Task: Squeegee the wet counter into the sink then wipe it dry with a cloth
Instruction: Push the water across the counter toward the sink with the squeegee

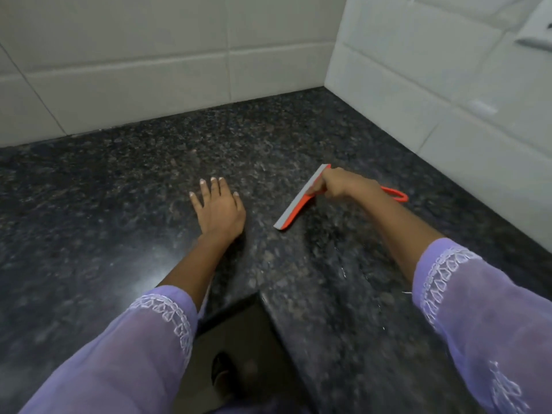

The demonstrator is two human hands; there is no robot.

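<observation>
A dark speckled granite counter [125,186] fills an L-shaped corner. My right hand [337,183] is closed around the handle of an orange squeegee [294,209], whose grey blade rests on the counter and runs diagonally from upper right to lower left. The handle's orange loop [397,195] sticks out behind my hand. My left hand [219,209] lies flat on the counter, fingers spread, a short way left of the blade, holding nothing. No sink or cloth is in view.
White tiled walls [167,70] rise behind the counter and along its right side [448,94]. The counter's inner corner edge [257,294] is near me, with the dark floor below. A pale fixture [534,40] shows at the top right.
</observation>
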